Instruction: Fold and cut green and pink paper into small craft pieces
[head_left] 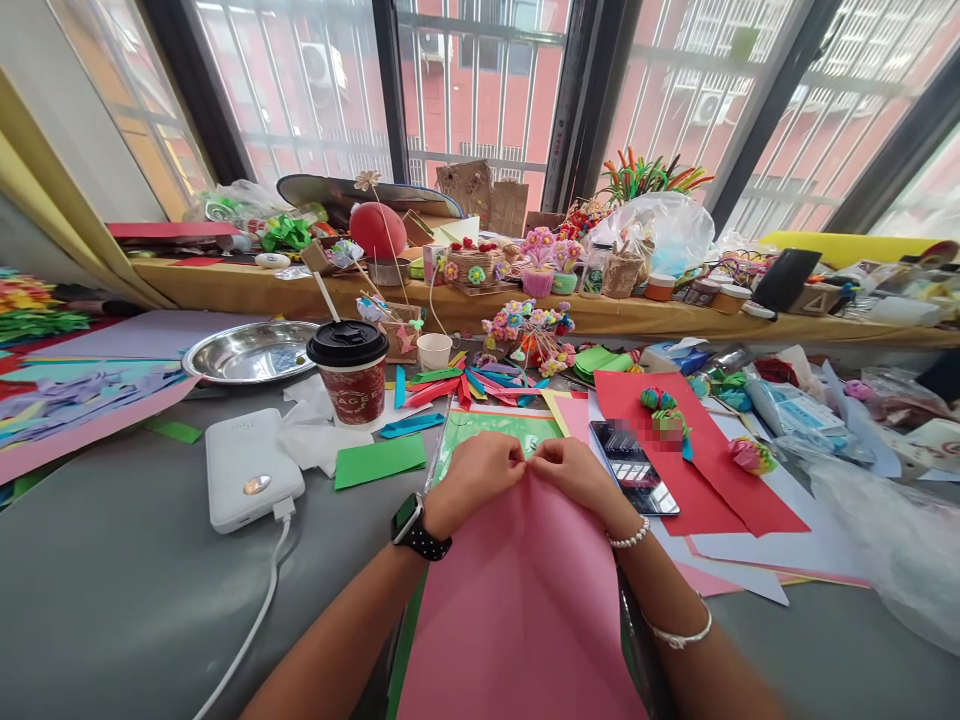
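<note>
A large sheet of pink paper (480,620) with a crease down its middle spreads toward me. My left hand (484,468) pinches its far edge near the crease, fingers closed. Right beside it, my right hand (568,468) pinches the same edge, fingertips almost touching the left ones. The sheet's right half bulges upward. Beneath it lies a green sheet in a clear sleeve (469,430), mostly covered. A smartphone (634,468) lies just right of my right hand. Left of my left hand is a folded green paper piece (380,461).
On the left stand a white power bank (251,468) with a cable, a lidded coffee cup (349,375) with a straw, and a metal plate (251,350). Red paper (720,490) with paper flowers lies right. Crafts crowd the window ledge (465,308).
</note>
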